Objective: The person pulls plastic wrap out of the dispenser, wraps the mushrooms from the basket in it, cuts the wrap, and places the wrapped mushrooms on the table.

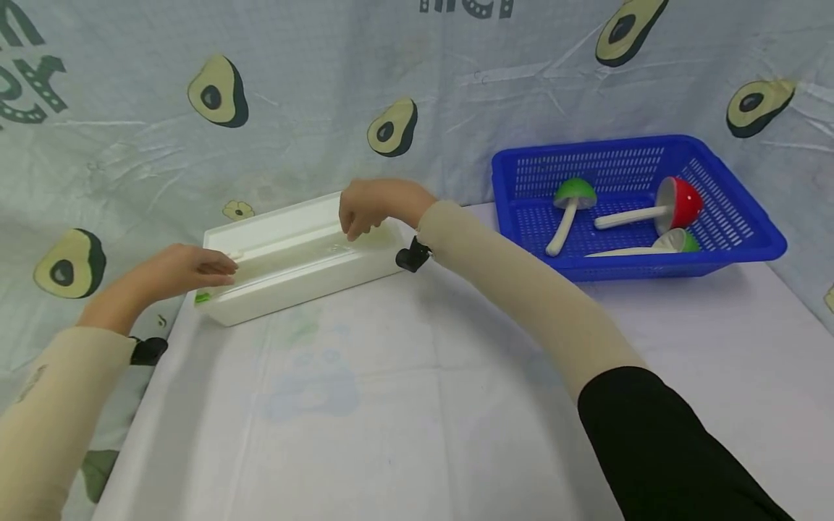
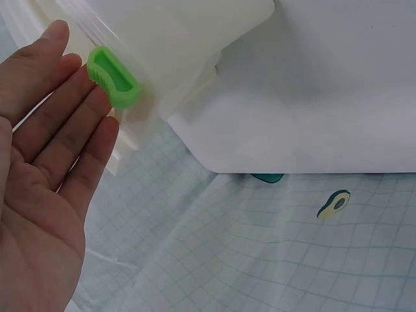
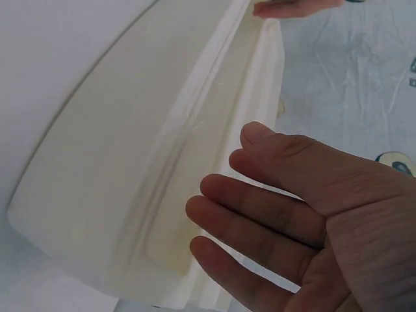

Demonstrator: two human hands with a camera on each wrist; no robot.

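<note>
A long white plastic box (image 1: 313, 278) stands at the back left of the table, with a pale panel along its far side. A green clip (image 2: 117, 78) sits on its left end. My left hand (image 1: 185, 271) is over that end, fingers extended; in the left wrist view the fingertips are right at the clip. Over the right end of the box hangs my right hand (image 1: 381, 205), its fingers loosely bent. The right wrist view shows nothing between these fingers (image 3: 260, 208) and the thumb, and the box's long ridged rim lies just beyond them.
At the back right a blue plastic basket (image 1: 749, 250) holds several mushroom-shaped things, among them a green-capped one (image 1: 576, 192) and a red-capped one (image 1: 687, 204). A white cloth (image 1: 417, 405) covers the table. Behind it hangs an avocado-print curtain (image 1: 306, 87).
</note>
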